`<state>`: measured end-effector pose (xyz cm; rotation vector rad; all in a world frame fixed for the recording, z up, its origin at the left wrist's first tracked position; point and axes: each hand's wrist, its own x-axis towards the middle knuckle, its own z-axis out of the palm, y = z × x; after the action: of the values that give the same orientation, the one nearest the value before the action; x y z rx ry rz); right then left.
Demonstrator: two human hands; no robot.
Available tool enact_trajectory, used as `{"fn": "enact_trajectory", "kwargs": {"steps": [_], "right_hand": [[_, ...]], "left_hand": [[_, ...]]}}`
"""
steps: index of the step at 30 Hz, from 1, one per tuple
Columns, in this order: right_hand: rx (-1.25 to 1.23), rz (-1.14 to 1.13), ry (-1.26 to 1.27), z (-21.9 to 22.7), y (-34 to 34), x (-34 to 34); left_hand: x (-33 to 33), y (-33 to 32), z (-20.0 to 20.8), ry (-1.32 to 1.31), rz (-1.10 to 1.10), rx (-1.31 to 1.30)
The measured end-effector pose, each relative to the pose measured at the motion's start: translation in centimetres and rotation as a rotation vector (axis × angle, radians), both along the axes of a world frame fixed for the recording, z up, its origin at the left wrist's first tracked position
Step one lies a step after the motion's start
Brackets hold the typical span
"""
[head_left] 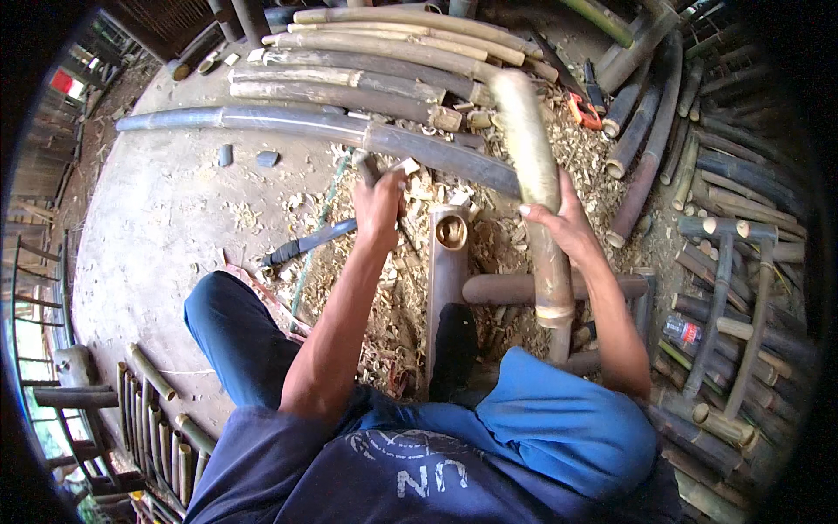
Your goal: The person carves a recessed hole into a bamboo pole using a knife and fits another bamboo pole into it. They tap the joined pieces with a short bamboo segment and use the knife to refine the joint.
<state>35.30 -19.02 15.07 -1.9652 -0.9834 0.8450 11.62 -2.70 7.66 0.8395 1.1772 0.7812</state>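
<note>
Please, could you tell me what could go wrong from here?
Only the right hand holds the bamboo piece, so it might slip or swing. If the left hand lost its grip on the tool, it could perhaps hit the nearby foot. Loose shavings cover the floor, so footing may be slippery.

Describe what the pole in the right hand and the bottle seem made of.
Pole: probably bamboo, mostly matte; pale and scraped-looking above, browner below. Bottle: likely clear plastic, glossy; its body looks see-through, with bright highlights.
</note>
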Motion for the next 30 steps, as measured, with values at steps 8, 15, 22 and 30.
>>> {"fn": "enact_trajectory", "kwargs": {"steps": [8,15,22,30], "right_hand": [[-0.083,-0.609,0.041,-15.2,0.2,16.2],[-0.167,0.053,-0.715,-13.5,5.8,9.7],[-0.423,0.47,-0.679,-12.5,11.2,4.3],[-0.243,0.511,-0.878,-1.6,3.9,-1.9]], "left_hand": [[-8.6,-7.8,-8.1,0.185,-0.096,-0.612],[-10.9,-3.3,0.2,0.112,-0.402,-0.307],[-11.0,2.2,3.3,0.151,-0.567,-0.101],[-12.2,6.7,-1.6,-0.325,0.088,-0.399]]}}
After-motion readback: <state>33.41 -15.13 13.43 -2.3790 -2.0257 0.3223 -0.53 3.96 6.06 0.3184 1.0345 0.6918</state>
